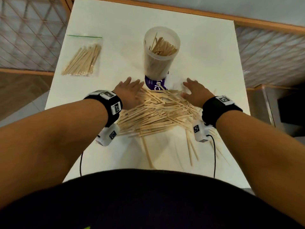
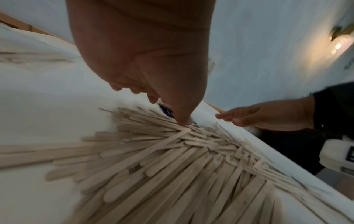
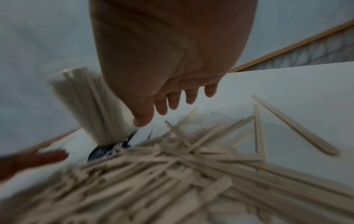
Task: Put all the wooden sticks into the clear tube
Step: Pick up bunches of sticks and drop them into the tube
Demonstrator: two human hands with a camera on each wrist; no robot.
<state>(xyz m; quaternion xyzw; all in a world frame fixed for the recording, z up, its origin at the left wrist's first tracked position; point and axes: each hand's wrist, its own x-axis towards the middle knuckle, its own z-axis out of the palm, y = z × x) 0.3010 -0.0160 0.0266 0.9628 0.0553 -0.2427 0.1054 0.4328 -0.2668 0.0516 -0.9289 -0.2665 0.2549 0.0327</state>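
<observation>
A clear tube (image 1: 160, 52) with a purple label stands upright at the table's middle, partly filled with wooden sticks; it shows blurred as the tube (image 3: 86, 104) in the right wrist view. A big loose pile of wooden sticks (image 1: 156, 111) lies in front of it, also seen as the pile (image 2: 172, 159) and the pile (image 3: 172, 174). My left hand (image 1: 130, 92) hovers flat over the pile's left edge, fingers straight, thumb (image 2: 182, 118) close to the sticks. My right hand (image 1: 194, 92) is spread over the pile's right edge, holding nothing.
A zip bag of more sticks (image 1: 83, 61) lies at the table's far left. Several stray sticks (image 1: 191, 149) lie near the front edge of the white table (image 1: 206, 55). A dark object (image 1: 290, 109) sits on the floor to the right.
</observation>
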